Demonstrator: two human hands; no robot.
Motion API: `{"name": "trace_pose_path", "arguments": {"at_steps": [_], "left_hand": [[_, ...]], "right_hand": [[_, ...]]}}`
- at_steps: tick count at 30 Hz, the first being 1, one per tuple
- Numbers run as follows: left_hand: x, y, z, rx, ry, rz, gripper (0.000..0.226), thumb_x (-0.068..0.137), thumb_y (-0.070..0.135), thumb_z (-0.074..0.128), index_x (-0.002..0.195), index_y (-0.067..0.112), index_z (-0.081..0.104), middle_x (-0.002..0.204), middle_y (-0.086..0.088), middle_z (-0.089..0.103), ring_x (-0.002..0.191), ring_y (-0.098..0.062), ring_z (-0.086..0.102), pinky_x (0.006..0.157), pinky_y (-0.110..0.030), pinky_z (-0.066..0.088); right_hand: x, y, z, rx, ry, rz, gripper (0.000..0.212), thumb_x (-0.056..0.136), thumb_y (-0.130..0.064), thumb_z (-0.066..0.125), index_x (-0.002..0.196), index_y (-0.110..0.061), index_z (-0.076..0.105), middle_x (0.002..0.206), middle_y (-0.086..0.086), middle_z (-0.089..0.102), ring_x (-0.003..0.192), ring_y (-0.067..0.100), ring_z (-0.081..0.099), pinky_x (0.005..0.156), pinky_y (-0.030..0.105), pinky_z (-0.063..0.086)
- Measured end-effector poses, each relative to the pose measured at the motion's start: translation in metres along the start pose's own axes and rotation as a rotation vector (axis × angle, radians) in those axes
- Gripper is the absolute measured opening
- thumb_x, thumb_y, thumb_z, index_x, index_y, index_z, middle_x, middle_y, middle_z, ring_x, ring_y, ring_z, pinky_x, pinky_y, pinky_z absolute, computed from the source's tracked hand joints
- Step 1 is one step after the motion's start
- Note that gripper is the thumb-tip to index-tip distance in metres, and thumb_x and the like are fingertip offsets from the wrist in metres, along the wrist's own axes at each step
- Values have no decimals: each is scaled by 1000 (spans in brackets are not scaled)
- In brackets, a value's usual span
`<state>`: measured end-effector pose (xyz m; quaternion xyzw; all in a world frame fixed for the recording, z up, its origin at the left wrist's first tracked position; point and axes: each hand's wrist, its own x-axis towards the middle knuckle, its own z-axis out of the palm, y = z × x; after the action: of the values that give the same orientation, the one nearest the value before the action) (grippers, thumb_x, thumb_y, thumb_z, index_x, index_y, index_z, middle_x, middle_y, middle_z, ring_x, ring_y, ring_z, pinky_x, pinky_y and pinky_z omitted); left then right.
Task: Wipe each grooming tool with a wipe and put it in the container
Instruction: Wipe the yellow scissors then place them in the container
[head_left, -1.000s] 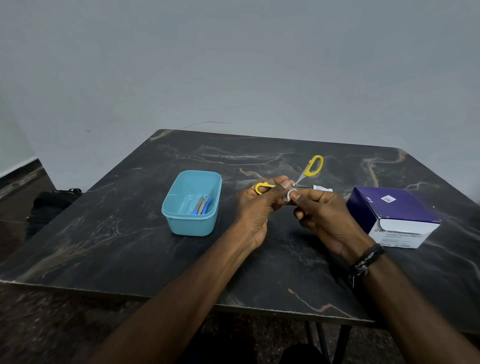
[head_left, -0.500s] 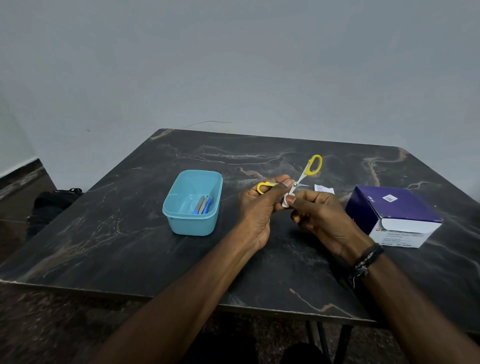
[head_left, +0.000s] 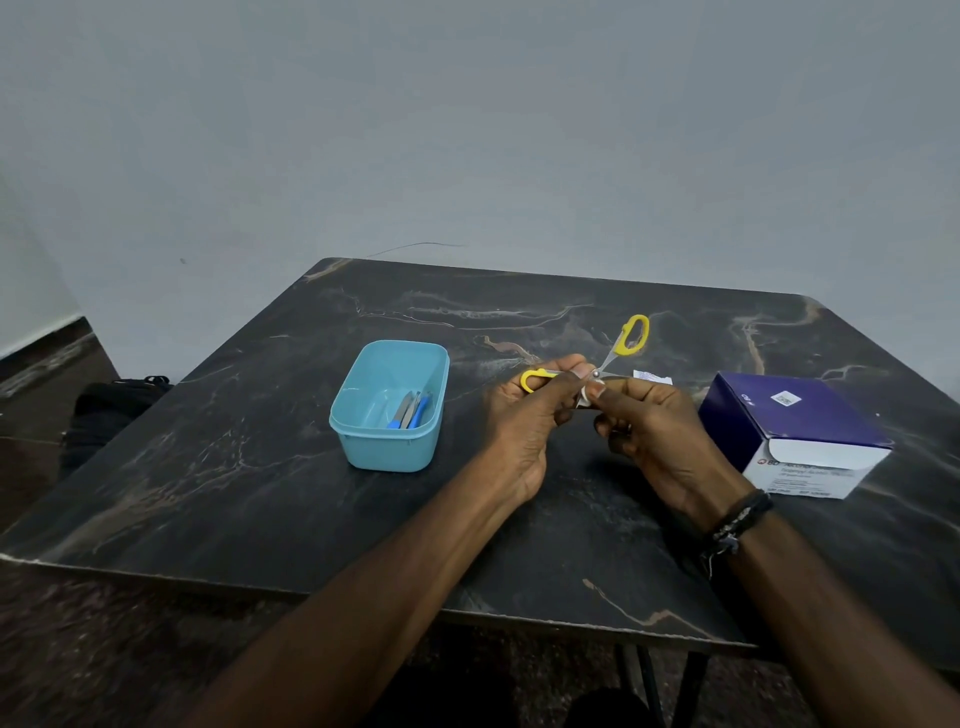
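Small scissors with yellow handles (head_left: 631, 336) are spread wide above the middle of the dark marble table (head_left: 260, 467). My left hand (head_left: 530, 415) grips them near the pivot, with one yellow loop poking out to its left. My right hand (head_left: 654, 431) pinches a small white wipe (head_left: 586, 396) around a blade just below the pivot. The blade itself is mostly hidden by my fingers. To the left stands a light blue plastic container (head_left: 389, 410) holding a few slim tools with grey and blue handles (head_left: 410, 410).
A purple and white box (head_left: 795, 431) lies at the right of the table. A torn white wipe sachet (head_left: 652, 376) rests behind my right hand. A black bag (head_left: 109, 410) sits on the floor beyond the table's left edge. A grey wall rises behind.
My right hand's fingers have slid the wipe slightly along the blade; the scissors stay spread in nearly the same place. The container and box have not moved.
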<state>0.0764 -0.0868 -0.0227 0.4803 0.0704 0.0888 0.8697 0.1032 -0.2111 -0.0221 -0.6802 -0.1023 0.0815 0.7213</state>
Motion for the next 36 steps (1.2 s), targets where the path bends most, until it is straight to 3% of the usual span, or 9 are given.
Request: {"name": "trace_pose_path", "arguments": {"at_steps": [5,10,15,21,26,32,36], "left_hand": [[2,1,-1,-40,4,13,12,81,-1,69,82,11,72,74,-3,71,63,-10,64,59,-20,53],[2,-1,-2,4,23,0,14,80,4,72,76,18,75,78,-5,69,77,-18,58,72,-28,46],[1,1,-1,-51,10,-2,13,82,-1,69,81,12,71,71,-2,70,60,-8,63,59,-20,53],[2,-1,-1,-14,26,-4,15,80,3,72,76,18,74,72,1,70,72,-13,59,69,-26,45],[0,4,0,-75,1,3,14,82,1,68,80,15,71,73,2,72,65,-9,65,55,-23,52],[3,12,-5,-149,31,2,15,84,3,68,83,18,69,77,8,72,76,-5,64,66,-27,47],[5,11,-7,-156,40,-13,13,83,4,69,83,16,70,81,3,72,80,-9,65,68,-29,51]], "right_hand": [[-1,4,2,-58,-108,-4,19,87,-17,65,86,0,70,89,8,74,57,10,48,50,21,29],[1,1,1,19,-13,17,15,87,-16,66,87,-2,71,80,1,72,57,9,50,45,18,29],[0,5,2,-42,-96,13,17,87,-19,65,86,-3,71,92,9,74,58,9,50,50,22,29],[2,3,1,21,3,1,22,87,-16,66,94,4,70,88,6,73,55,10,49,43,17,29],[-3,-1,0,-72,-142,22,17,83,-16,68,85,1,71,80,10,73,49,9,48,37,15,28],[2,-12,-12,-123,85,-69,14,90,-15,64,84,-4,70,89,10,76,46,8,46,37,15,30],[11,-18,-14,-142,111,-167,15,90,-17,64,83,-7,72,84,16,73,49,11,43,40,17,30]]}}
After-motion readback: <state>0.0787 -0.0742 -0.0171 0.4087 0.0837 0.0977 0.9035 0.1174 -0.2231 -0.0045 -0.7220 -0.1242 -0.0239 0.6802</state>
